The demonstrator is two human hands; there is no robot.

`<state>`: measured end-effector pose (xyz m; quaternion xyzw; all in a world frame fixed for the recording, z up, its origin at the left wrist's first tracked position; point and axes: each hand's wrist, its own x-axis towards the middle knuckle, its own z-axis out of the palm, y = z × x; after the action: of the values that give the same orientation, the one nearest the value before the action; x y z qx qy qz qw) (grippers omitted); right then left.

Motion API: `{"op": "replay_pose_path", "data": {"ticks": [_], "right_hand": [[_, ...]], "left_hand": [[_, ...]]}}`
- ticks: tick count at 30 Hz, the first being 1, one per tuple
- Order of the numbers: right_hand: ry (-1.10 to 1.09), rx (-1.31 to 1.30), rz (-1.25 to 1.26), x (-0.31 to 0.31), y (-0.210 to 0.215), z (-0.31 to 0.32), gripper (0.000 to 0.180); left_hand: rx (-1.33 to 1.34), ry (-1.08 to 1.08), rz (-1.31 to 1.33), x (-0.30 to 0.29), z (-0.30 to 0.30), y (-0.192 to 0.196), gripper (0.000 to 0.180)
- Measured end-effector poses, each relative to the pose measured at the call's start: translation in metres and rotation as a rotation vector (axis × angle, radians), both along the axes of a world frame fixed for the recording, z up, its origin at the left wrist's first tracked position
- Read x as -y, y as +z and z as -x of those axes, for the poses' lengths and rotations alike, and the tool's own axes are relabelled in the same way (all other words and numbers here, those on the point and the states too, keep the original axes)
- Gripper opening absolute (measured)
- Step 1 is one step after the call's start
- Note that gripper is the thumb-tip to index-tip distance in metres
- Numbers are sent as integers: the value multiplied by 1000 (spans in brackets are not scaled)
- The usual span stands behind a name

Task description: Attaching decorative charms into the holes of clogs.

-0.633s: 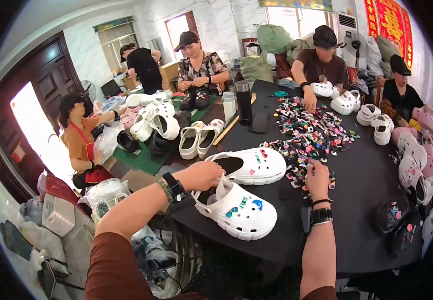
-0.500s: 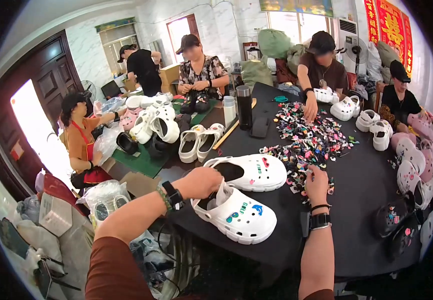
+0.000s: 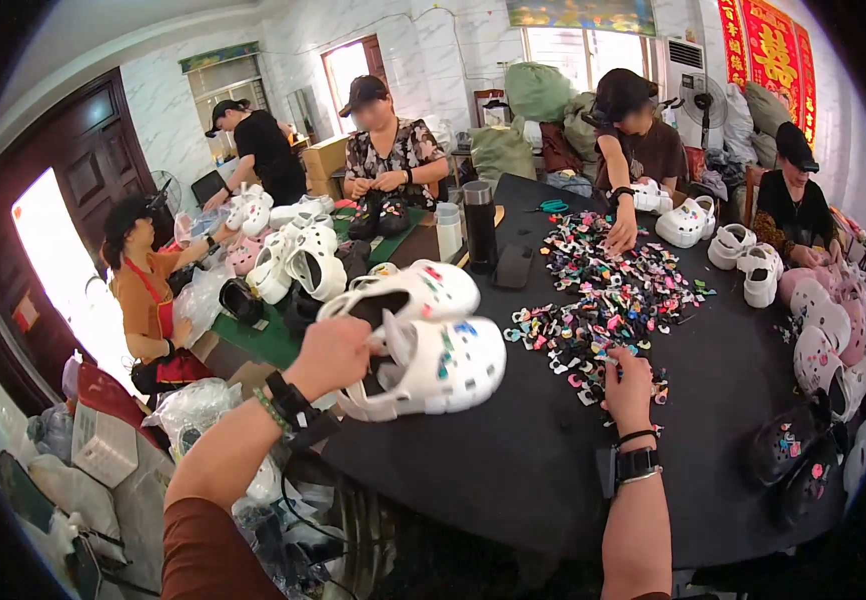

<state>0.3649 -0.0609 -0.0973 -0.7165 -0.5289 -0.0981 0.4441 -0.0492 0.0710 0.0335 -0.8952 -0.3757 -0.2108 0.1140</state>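
Observation:
My left hand point(image 3: 334, 352) is closed round the heel ends of a pair of white clogs, and both seem lifted off the black table. The nearer white clog point(image 3: 473, 368) has blue and green charms on its upper; the farther white clog point(image 3: 450, 287) shows red and green ones. Pale padding sticks out of the nearer clog's opening. At the near edge of a heap of small colourful shoe charms point(image 3: 598, 285), my right hand point(image 3: 629, 378) has its fingertips pinched together. Whatever lies between them is too small to make out.
A black tumbler point(image 3: 480, 225), a white bottle point(image 3: 449, 230) and a dark case point(image 3: 513, 268) stand beyond the clogs. Across the table a co-worker's hand point(image 3: 621, 235) reaches into the charms. Black clogs point(image 3: 788, 445) lie at the right; white clogs point(image 3: 315, 262) crowd the far left.
The pair of white clogs has moved left and away from me in my left hand, and has tilted. My right hand has stayed at the charm heap's near edge.

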Motion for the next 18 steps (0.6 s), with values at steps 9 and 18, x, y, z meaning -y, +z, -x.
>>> {"op": "replay_pose_path", "data": {"ticks": [9, 18], "right_hand": [[-4, 35, 1, -2, 2, 4, 20], [19, 68, 44, -2, 13, 12, 21]], "left_hand": [[-32, 590, -131, -157, -18, 47, 22], [95, 781, -222, -275, -52, 32, 18]]}}
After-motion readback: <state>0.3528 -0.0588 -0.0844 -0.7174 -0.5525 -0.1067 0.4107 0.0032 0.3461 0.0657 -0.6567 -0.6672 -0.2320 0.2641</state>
